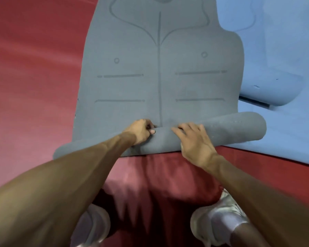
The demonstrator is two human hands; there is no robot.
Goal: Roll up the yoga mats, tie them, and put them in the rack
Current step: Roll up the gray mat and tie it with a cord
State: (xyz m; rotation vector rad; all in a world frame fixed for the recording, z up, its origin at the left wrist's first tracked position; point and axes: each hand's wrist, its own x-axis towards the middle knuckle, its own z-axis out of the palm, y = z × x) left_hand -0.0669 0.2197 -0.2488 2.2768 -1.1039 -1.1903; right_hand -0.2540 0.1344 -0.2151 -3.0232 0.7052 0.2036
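Observation:
A grey yoga mat [159,68] with printed alignment lines lies flat on the red floor, stretching away from me. Its near end is curled into a low roll [230,127] that runs across the view. My left hand [141,131] grips the roll's front edge near the middle, fingers curled tight under it. My right hand [194,141] lies over the top of the roll just to the right, fingers spread and bent round the curve. A light blue yoga mat [278,50] lies flat to the right, its edge tucked under the grey one.
Red floor [34,77] surrounds the mats on the left and near side. My two white shoes [219,227] stand just behind the roll at the bottom. No rack or tie is in view.

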